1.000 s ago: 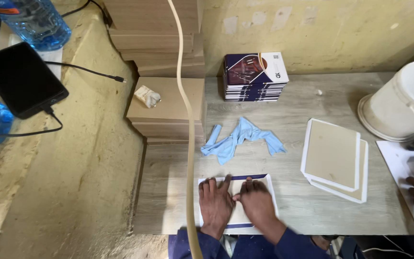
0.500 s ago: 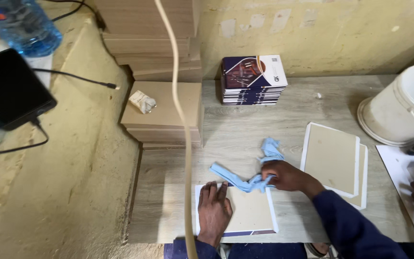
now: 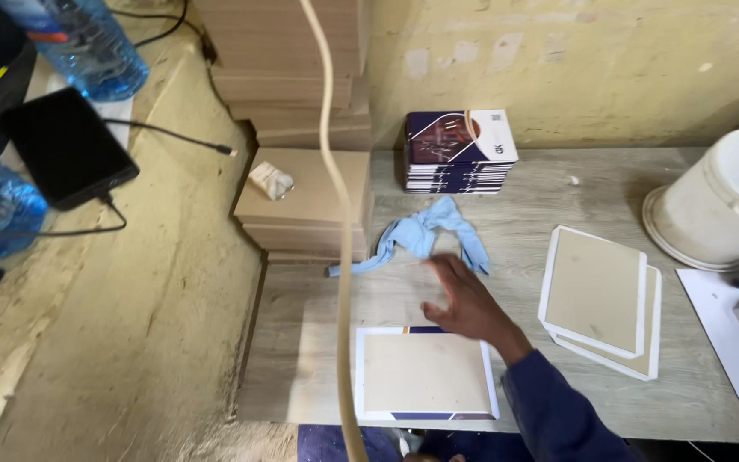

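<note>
My right hand (image 3: 465, 301) hovers open over the grey table (image 3: 523, 222), fingers spread and blurred, holding nothing. It is just in front of a crumpled blue cloth (image 3: 425, 235) and just behind a brown board (image 3: 425, 374) that lies on a white and dark blue printed sheet at the table's front edge. My dark blue sleeve (image 3: 558, 411) runs to the lower right. My left hand is out of sight.
A stack of printed dark covers (image 3: 459, 154) stands at the back by the wall. Two white-edged boards (image 3: 596, 295) lie to the right, near a white bucket (image 3: 720, 205). Stacked brown boards (image 3: 305, 201) carry a paper scrap (image 3: 271, 180). A pale cord (image 3: 335, 214) hangs in front.
My right hand lifted the blue cloth, let it go farther back on the table and drew away from it. My left hand left the board and went out of view.
</note>
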